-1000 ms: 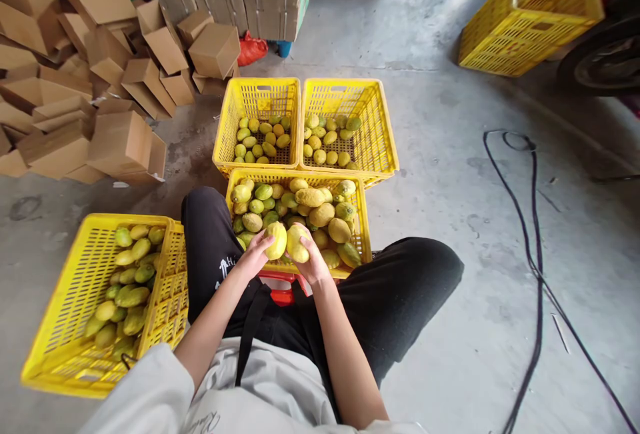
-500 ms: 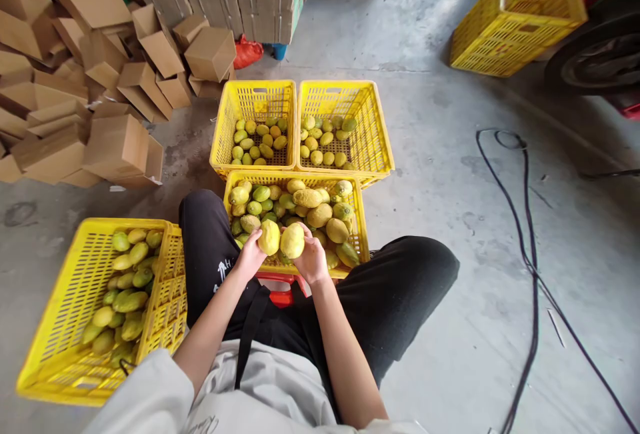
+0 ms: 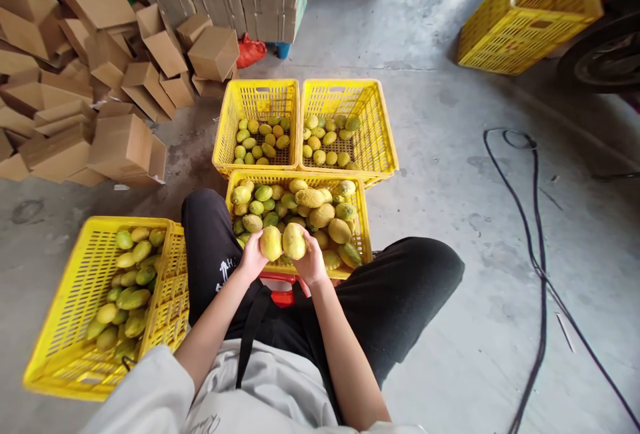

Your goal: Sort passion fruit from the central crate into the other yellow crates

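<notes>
My left hand (image 3: pixel 251 258) grips a yellow fruit (image 3: pixel 271 243), and my right hand (image 3: pixel 311 263) grips a second yellow fruit (image 3: pixel 294 241). The two fruits touch side by side above the near edge of the middle yellow crate (image 3: pixel 361 221), which is heaped with yellow and green fruit. This crate sits between my knees on a red stool (image 3: pixel 280 285). My black trousers and a black apron strap show below my forearms.
Two yellow crates (image 3: pixel 226 129) (image 3: pixel 385 134) with smaller fruit stand behind the middle one. Another crate (image 3: pixel 65 327) of greenish fruit lies at my left. Cardboard boxes (image 3: pixel 120 144) pile up far left. A tilted empty crate (image 3: pixel 530 17) and a black cable (image 3: pixel 535 254) lie right.
Both hands have kept their fruits and turned them slightly, holding them a little higher than a second ago. The view shifted a little and came back.
</notes>
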### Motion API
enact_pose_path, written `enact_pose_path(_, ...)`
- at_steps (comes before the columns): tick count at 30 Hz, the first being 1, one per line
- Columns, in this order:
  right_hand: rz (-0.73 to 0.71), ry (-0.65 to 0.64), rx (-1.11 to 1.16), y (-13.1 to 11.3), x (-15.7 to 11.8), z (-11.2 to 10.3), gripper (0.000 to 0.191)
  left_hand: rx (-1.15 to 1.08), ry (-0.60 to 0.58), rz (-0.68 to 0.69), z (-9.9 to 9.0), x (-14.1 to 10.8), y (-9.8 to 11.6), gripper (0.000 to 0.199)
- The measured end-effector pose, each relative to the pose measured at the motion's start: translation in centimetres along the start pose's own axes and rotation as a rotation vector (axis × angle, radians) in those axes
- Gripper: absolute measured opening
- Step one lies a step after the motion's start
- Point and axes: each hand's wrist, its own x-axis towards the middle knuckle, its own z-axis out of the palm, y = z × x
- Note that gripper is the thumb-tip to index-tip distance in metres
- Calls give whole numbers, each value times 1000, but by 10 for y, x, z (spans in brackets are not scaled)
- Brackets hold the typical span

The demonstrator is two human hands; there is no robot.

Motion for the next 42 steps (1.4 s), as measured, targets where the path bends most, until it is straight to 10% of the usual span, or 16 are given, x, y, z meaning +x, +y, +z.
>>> enact_pose_path(15,-34,-5,-38,-1,-5,7,52,144,-151,197,-4,-2,-4,36)
enact_pose_path(42,-46,24,-87,-2,-2,-2,43,144,-148,113,-4,-1,-4,61)
